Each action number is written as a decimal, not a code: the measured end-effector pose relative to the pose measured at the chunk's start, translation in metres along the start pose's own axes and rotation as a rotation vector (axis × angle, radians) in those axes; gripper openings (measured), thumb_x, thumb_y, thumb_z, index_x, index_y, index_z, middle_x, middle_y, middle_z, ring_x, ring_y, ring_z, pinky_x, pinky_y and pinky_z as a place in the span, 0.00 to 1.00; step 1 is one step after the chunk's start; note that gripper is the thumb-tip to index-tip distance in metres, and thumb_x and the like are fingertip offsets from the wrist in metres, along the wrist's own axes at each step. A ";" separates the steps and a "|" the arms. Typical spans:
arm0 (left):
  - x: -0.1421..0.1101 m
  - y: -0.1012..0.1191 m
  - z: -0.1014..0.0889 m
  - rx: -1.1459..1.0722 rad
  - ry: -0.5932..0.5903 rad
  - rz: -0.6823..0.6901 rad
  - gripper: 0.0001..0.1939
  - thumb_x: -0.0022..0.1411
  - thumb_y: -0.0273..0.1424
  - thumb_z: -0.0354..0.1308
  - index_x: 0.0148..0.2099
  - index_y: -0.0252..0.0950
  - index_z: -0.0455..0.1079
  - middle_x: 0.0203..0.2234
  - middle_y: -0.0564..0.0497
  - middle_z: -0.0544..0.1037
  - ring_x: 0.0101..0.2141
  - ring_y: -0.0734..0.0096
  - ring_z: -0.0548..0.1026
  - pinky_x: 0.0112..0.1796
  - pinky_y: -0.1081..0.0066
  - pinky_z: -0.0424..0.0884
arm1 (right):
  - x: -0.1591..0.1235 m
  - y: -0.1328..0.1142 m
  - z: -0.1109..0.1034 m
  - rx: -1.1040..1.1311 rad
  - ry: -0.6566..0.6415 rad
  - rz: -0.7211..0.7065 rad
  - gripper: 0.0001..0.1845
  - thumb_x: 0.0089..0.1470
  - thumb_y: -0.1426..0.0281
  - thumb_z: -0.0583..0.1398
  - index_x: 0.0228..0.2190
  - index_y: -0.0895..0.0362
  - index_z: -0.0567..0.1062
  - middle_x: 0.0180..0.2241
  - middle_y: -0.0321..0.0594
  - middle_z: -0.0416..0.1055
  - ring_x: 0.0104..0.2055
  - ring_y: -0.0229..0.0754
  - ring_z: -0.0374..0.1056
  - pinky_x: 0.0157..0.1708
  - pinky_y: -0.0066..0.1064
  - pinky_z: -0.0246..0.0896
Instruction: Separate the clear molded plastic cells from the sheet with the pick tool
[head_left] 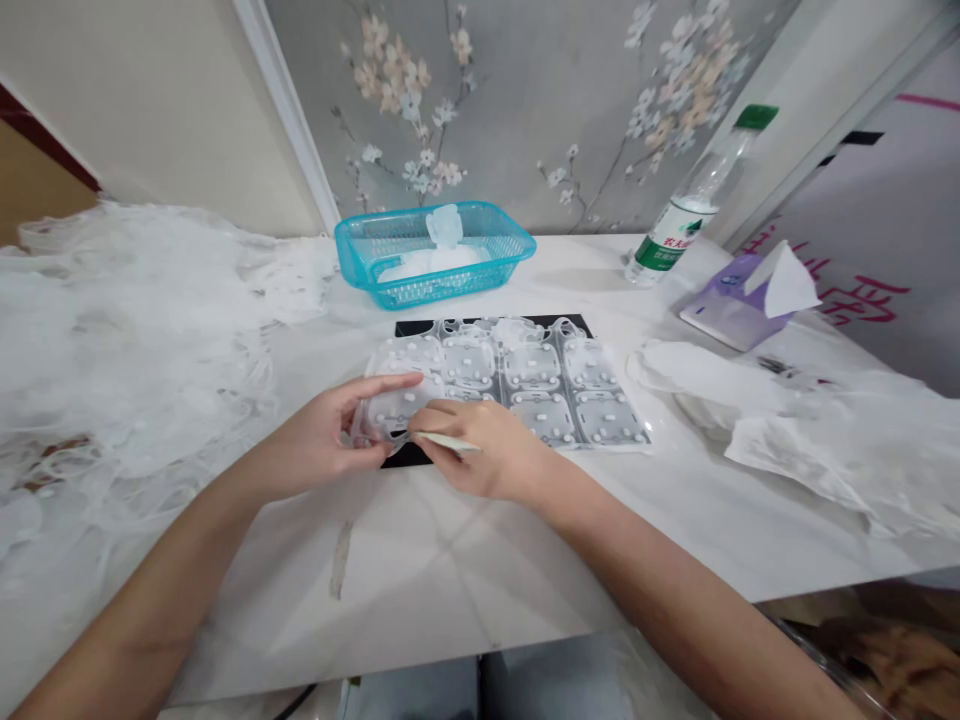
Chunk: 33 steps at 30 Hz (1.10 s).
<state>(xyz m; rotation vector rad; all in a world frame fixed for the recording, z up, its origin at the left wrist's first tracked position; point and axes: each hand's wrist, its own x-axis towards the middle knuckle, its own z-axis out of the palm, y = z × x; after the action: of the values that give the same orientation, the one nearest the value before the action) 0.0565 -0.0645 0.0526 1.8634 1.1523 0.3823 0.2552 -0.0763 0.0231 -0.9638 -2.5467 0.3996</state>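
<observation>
Evidently for steadiness, the spread left hand braces a translucent sheet beside the right hand, which pinches a slim tool.

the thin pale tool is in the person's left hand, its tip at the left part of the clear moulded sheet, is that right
Not quite: the thin pale tool is in the right hand, not the left hand, as the head view shows. Its tip is indeed at the left part of the clear moulded sheet.
</observation>
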 end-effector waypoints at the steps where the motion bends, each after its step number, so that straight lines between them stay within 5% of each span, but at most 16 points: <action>1: 0.000 0.000 0.001 -0.023 -0.014 0.005 0.28 0.56 0.31 0.56 0.59 0.42 0.58 0.49 0.46 0.68 0.27 0.78 0.65 0.27 0.77 0.66 | 0.001 -0.001 0.001 -0.027 -0.030 -0.006 0.07 0.57 0.75 0.51 0.35 0.58 0.69 0.34 0.40 0.71 0.31 0.38 0.67 0.23 0.27 0.48; 4: 0.000 -0.001 0.001 -0.037 -0.025 0.010 0.29 0.56 0.31 0.57 0.60 0.43 0.58 0.50 0.46 0.67 0.28 0.78 0.65 0.28 0.78 0.66 | 0.001 -0.001 0.004 -0.047 -0.062 -0.008 0.07 0.55 0.75 0.52 0.34 0.58 0.69 0.34 0.41 0.71 0.29 0.39 0.67 0.21 0.28 0.45; 8: 0.000 0.000 -0.005 0.033 0.033 -0.021 0.30 0.55 0.31 0.58 0.60 0.43 0.58 0.49 0.46 0.68 0.25 0.80 0.63 0.28 0.77 0.66 | -0.001 0.003 0.005 0.192 0.144 0.001 0.07 0.57 0.74 0.51 0.33 0.59 0.69 0.33 0.39 0.71 0.31 0.36 0.66 0.26 0.26 0.53; 12: 0.000 0.000 -0.010 0.044 0.033 -0.048 0.30 0.54 0.31 0.57 0.60 0.42 0.57 0.45 0.46 0.71 0.25 0.79 0.65 0.27 0.77 0.65 | -0.002 0.007 0.001 0.434 0.267 0.007 0.08 0.57 0.70 0.51 0.31 0.59 0.69 0.28 0.35 0.69 0.20 0.29 0.56 0.22 0.24 0.51; 18: 0.000 -0.004 -0.011 0.038 0.009 -0.043 0.31 0.55 0.31 0.57 0.61 0.41 0.56 0.39 0.48 0.74 0.25 0.78 0.65 0.29 0.76 0.66 | -0.003 0.006 -0.001 0.354 0.233 0.004 0.06 0.55 0.73 0.52 0.31 0.59 0.69 0.30 0.37 0.70 0.26 0.32 0.61 0.25 0.24 0.52; 22: 0.000 -0.004 -0.009 0.054 0.018 -0.046 0.30 0.55 0.31 0.57 0.60 0.43 0.57 0.45 0.48 0.71 0.26 0.79 0.65 0.28 0.77 0.67 | -0.004 0.004 0.000 0.163 0.160 0.015 0.07 0.56 0.74 0.51 0.33 0.58 0.69 0.33 0.39 0.71 0.32 0.36 0.66 0.28 0.26 0.54; 28: -0.002 -0.002 -0.003 0.030 0.017 0.005 0.29 0.54 0.30 0.57 0.59 0.45 0.59 0.38 0.51 0.73 0.23 0.81 0.63 0.25 0.79 0.65 | 0.001 0.002 -0.001 -0.098 -0.044 0.019 0.09 0.55 0.75 0.50 0.35 0.59 0.69 0.33 0.41 0.71 0.28 0.39 0.66 0.20 0.29 0.42; 33: -0.002 -0.001 -0.005 0.035 0.052 0.030 0.29 0.53 0.31 0.58 0.58 0.46 0.61 0.52 0.48 0.68 0.28 0.77 0.69 0.27 0.77 0.68 | 0.000 0.003 0.003 0.093 0.065 0.031 0.08 0.53 0.76 0.51 0.32 0.58 0.69 0.30 0.39 0.70 0.27 0.36 0.64 0.21 0.27 0.46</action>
<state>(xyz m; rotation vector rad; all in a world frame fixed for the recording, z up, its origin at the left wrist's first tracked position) 0.0512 -0.0634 0.0551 1.9128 1.1732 0.4328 0.2554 -0.0740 0.0196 -0.9673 -2.4345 0.4833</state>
